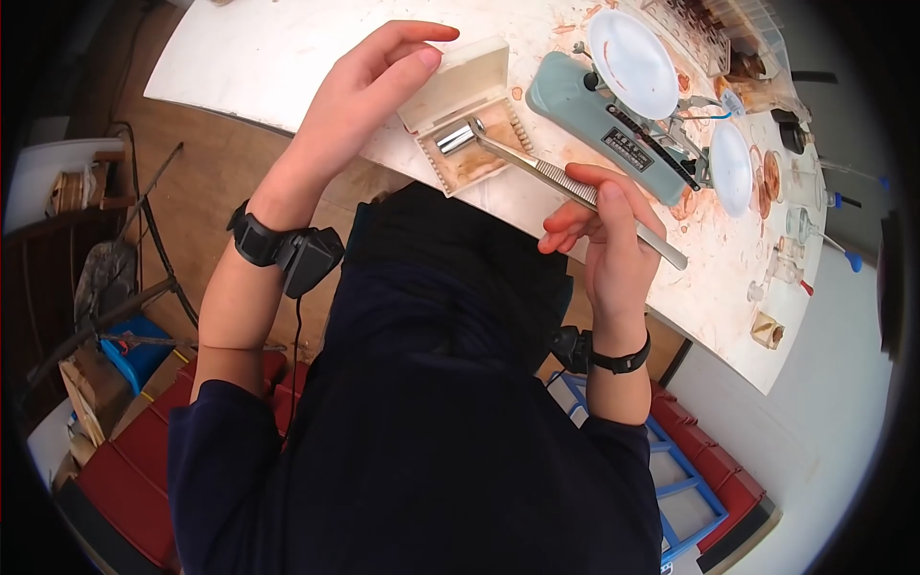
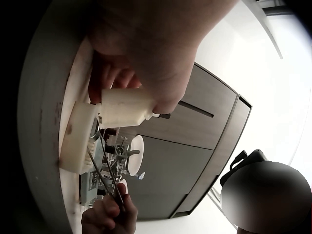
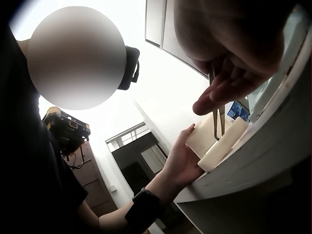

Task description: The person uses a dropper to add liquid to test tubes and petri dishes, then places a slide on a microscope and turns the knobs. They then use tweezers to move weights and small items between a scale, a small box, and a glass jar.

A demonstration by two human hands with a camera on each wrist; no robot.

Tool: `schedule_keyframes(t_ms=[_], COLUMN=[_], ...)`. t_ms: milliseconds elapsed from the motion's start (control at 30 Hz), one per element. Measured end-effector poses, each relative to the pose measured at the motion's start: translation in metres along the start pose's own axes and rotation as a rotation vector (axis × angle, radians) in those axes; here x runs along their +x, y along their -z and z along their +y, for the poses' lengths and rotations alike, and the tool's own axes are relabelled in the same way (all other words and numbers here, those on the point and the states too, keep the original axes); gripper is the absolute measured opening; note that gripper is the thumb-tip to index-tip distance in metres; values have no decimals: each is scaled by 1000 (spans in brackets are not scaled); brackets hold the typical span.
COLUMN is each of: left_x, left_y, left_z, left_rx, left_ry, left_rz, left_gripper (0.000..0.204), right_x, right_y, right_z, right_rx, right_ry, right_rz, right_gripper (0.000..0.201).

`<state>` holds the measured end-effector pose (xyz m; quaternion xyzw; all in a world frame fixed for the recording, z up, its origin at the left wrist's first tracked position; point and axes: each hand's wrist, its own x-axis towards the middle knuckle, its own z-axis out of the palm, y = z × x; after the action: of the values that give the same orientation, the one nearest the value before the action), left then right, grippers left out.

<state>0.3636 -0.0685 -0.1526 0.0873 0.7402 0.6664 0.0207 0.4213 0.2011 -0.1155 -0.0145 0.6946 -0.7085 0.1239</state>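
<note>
A small cream plastic box [image 1: 428, 165] lies near the table edge with its hinged lid [image 1: 470, 81] raised. My left hand [image 1: 369, 86] holds that lid by its side, thumb at the edge; in the left wrist view the lid [image 2: 124, 107] stands between thumb and fingers. Inside the box is a shiny metal cylinder weight [image 1: 454, 140], lying on its side. With my right hand [image 1: 618, 235] I pinch metal tweezers [image 1: 553, 174], whose tips are at the weight's right end. In the right wrist view the tweezers [image 3: 218, 126] point down into the box [image 3: 224, 146].
Just right of the box stands a green balance scale [image 1: 565, 96] with two white pans [image 1: 632, 62]. A test tube rack [image 1: 695, 38] is at the back. Several small glass bottles [image 1: 791, 244] line the table's right side, and brown stains mark the tabletop [image 1: 249, 67].
</note>
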Motion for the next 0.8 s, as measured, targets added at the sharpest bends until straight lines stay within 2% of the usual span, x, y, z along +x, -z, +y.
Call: schedule_keyframes(t_ms=[133, 533, 800], left_x=[-1, 0, 0], left_y=[0, -1, -4], left_z=[1, 2, -2], left_rx=[-5, -6, -86], left_ry=[12, 30, -1], left_rz=[7, 34, 83], left_gripper=[41, 41, 42], right_x=[-3, -9, -5], right_y=[-3, -11, -10], right_z=[0, -2, 3], right_rx=[23, -75, 22], right_ry=[-34, 59, 23], right_rz=[-11, -59, -22], right_gripper=[37, 31, 35])
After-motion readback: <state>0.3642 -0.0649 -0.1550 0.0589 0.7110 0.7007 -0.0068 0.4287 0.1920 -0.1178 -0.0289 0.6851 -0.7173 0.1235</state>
